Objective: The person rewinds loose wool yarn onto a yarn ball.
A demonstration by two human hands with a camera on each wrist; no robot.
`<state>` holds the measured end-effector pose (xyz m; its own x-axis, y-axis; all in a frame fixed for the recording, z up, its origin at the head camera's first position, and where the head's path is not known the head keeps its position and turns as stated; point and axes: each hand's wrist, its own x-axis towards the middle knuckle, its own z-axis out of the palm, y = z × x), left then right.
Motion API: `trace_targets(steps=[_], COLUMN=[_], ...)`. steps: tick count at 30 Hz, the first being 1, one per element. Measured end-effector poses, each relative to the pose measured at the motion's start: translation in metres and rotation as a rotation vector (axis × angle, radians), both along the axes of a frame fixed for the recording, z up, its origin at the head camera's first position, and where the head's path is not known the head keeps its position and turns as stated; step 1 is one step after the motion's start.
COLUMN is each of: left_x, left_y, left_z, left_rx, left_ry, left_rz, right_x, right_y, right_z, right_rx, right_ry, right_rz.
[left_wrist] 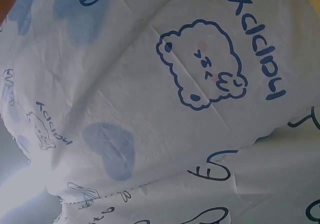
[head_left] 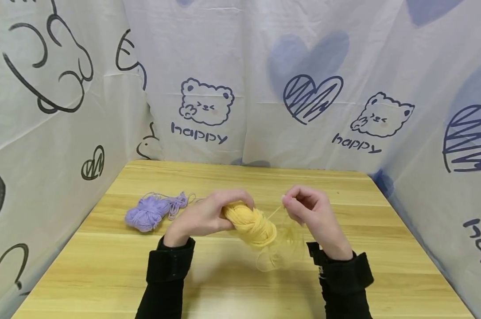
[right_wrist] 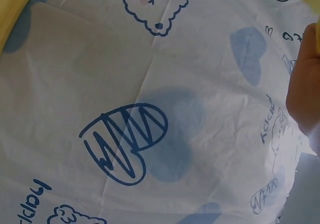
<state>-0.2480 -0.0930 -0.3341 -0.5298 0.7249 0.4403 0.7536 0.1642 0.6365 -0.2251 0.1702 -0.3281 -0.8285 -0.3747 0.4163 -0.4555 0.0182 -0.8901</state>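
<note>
Two hands busy: your left hand (head_left: 202, 217) grips the yellow yarn skein (head_left: 250, 223), your right hand (head_left: 310, 212) pinches its strand (head_left: 275, 212); purple yarn (head_left: 149, 212) sits nearby.

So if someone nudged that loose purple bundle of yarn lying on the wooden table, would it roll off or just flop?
The loose purple bundle of yarn would probably flop and drag, not roll: it lies flattened and lumpy on the wooden table. It looks soft and likely light. Its trailing strands suggest it could snag or unravel if lifted.
</note>
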Motion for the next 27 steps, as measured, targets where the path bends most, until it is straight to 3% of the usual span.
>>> trace_targets(steps=[3,6,11,17,22,27], left_x=[0.001,0.003,0.007,0.011,0.012,0.015], left_y=[-0.003,-0.006,-0.012,-0.017,-0.019,-0.021], left_z=[0.002,0.005,0.008,0.009,0.01,0.013], left_rx=[0.044,0.088,0.17,0.304,0.428,0.499], left_ry=[-0.055,-0.098,-0.16,-0.225,-0.234,-0.31], left_rz=[-0.133,-0.224,-0.283,-0.335,-0.296,-0.147], right_x=[-0.003,-0.007,-0.014,-0.026,-0.035,-0.038], right_y=[-0.002,-0.004,-0.009,-0.017,-0.023,-0.021], right_z=[-0.002,-0.005,-0.011,-0.022,-0.032,-0.036], right_rx=[0.006,0.031,0.062,0.109,0.14,0.08], right_ry=[-0.006,-0.013,-0.039,-0.046,-0.095,-0.129], right_rz=[-0.027,-0.054,-0.06,0.006,0.044,0.078])
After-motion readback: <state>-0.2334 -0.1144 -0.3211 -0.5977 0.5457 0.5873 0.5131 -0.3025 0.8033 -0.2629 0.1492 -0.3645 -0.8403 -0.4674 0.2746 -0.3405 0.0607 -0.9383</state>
